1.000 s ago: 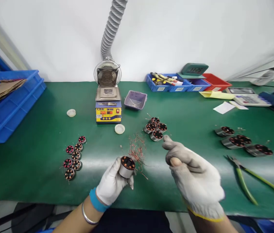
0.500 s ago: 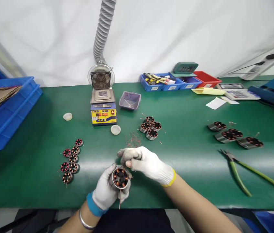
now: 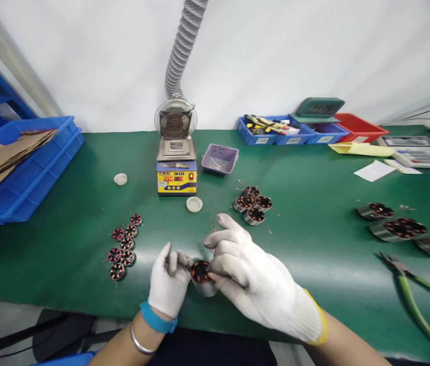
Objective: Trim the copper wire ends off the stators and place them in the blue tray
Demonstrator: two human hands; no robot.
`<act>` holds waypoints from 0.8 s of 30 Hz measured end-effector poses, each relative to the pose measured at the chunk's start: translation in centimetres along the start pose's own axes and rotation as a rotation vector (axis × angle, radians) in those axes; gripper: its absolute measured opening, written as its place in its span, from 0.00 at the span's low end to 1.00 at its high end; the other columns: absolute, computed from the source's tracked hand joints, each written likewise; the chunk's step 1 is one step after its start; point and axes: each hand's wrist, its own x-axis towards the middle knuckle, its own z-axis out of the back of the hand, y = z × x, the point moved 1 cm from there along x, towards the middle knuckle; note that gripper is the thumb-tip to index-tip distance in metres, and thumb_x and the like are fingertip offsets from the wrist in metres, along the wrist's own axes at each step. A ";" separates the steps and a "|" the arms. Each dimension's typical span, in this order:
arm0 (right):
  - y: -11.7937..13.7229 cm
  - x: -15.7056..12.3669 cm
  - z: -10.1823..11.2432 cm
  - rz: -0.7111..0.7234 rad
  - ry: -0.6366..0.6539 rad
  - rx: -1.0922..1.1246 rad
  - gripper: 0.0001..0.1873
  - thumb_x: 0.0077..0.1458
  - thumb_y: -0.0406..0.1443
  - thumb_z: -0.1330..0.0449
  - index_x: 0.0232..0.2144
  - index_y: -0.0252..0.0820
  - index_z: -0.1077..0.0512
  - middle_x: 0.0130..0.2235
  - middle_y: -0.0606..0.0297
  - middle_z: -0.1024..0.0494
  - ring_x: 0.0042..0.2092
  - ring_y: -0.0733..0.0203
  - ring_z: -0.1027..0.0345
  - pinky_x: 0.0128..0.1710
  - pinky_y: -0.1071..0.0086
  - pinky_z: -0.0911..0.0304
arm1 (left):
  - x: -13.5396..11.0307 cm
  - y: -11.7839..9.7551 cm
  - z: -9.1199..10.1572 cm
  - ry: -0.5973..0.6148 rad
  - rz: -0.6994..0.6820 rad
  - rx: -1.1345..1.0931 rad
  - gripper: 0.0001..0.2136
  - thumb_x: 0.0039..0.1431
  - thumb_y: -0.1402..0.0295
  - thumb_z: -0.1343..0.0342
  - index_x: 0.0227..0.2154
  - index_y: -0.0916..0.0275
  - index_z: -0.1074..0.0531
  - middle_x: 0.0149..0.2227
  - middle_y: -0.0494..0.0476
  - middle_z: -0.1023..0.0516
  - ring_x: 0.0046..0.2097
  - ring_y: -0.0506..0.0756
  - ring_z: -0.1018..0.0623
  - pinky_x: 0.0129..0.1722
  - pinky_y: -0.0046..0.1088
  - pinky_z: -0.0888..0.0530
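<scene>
A motor stator, a metal ring with copper windings inside, is held between my two gloved hands above the front of the bench. My right hand pinches its right rim between thumb and fingers. On the other side, the curled fingers of my left hand touch its left rim; the left thumb points up, away from the ring. Copper wire scraps lie just beyond the right fingers, partly hidden by them. A group of similar stators with wire ends sticking out stands farther back.
Smaller stators sit on the left. Larger stators and green-handled cutters lie at right. Behind stand a yellow-and-blue solder pot, a purple tray, a white lid and a blue crate.
My right hand has come down and taken hold of the stator's right side. The stator has tilted away from me, and my left hand has shifted to its left rim. The camera view has turned left.
</scene>
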 end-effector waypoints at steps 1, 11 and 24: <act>0.4 0.2 0.2 0.034 -0.001 0.005 0.07 0.54 0.26 0.47 0.29 0.42 0.37 0.30 0.66 0.30 0.45 0.58 0.33 0.61 0.44 0.54 | 0.4 0.0 0.1 -0.026 -0.001 -0.039 0.20 0.56 0.57 0.46 0.15 0.61 0.39 0.17 0.48 0.37 0.23 0.48 0.33 0.29 0.24 0.31; -0.2 -0.2 1.0 0.033 0.008 0.009 0.08 0.52 0.26 0.47 0.31 0.45 0.37 0.30 0.66 0.30 0.45 0.56 0.33 0.62 0.43 0.54 | -0.2 0.7 -0.2 0.371 0.295 -0.090 0.16 0.52 0.57 0.41 0.37 0.64 0.27 0.35 0.60 0.23 0.31 0.57 0.23 0.28 0.32 0.27; -1.8 -1.9 0.1 -0.226 -0.150 0.456 0.10 0.56 0.32 0.44 0.24 0.43 0.39 0.25 0.68 0.35 0.43 0.56 0.33 0.61 0.47 0.52 | -1.0 1.1 -0.8 0.434 0.203 -0.052 0.17 0.50 0.62 0.36 0.41 0.63 0.29 0.36 0.57 0.23 0.32 0.54 0.22 0.34 0.32 0.24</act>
